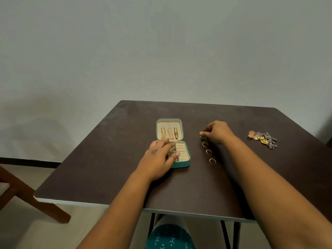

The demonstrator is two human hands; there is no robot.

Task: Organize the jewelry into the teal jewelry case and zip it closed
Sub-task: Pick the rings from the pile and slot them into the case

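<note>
Both bare forearms stretched forward, well apart. Left hand (158, 159) palm down, fingers loosely spread and extended, thumb out to the side. Right hand (217, 132) farther forward, knuckles up, fingertips bunched and pointing down-left.

Plain home room, bare grey wall (161, 51), dark table (107, 168), wooden chair (27, 194)

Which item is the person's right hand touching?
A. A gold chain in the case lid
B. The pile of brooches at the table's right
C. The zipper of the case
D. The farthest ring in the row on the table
D: the right hand pinches the farthest ring of the row on the table.
</note>
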